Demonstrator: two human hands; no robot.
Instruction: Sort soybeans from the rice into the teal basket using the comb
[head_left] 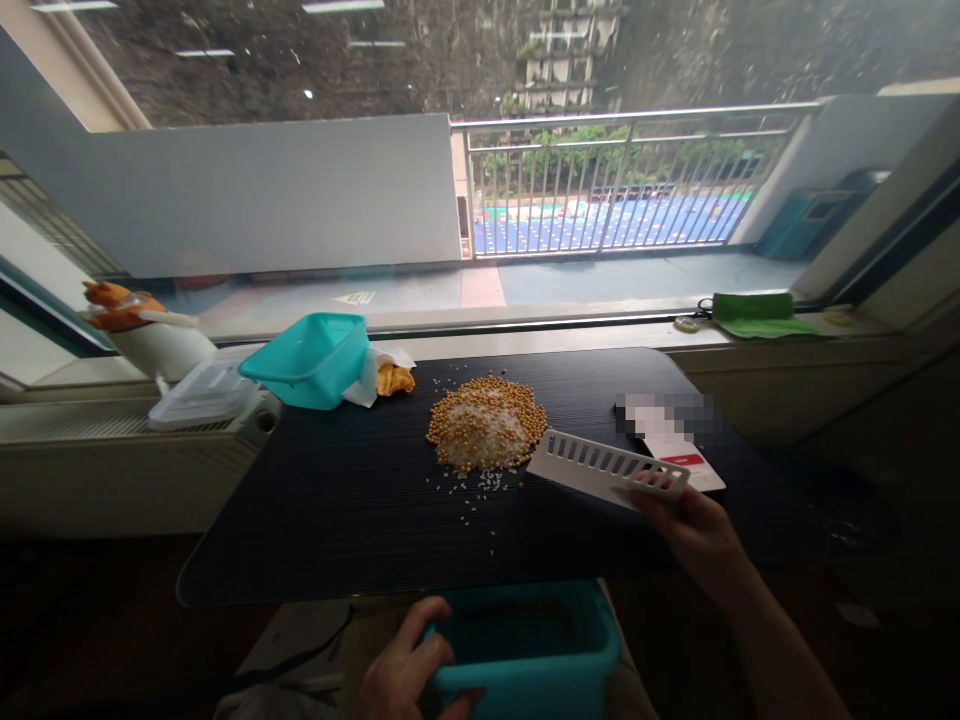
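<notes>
A heap of yellow beans mixed with white rice grains (pixel 487 425) lies on the dark table (pixel 337 510), with loose grains scattered in front of it. My right hand (pixel 690 525) grips a white slotted plastic tray (pixel 607 467) by its right end; the tray's left end rests beside the heap. Below the table's front edge, my left hand (pixel 409 670) holds the rim of a teal plastic bin (pixel 532 650), thumb over the edge.
A second teal bin (pixel 311 358) sits tilted at the table's back left, next to a clear lid (pixel 202 393), a white cloth and an orange item (pixel 395 379). A white card (pixel 675 440) lies at the right. Green cloth (pixel 757 313) is on the windowsill.
</notes>
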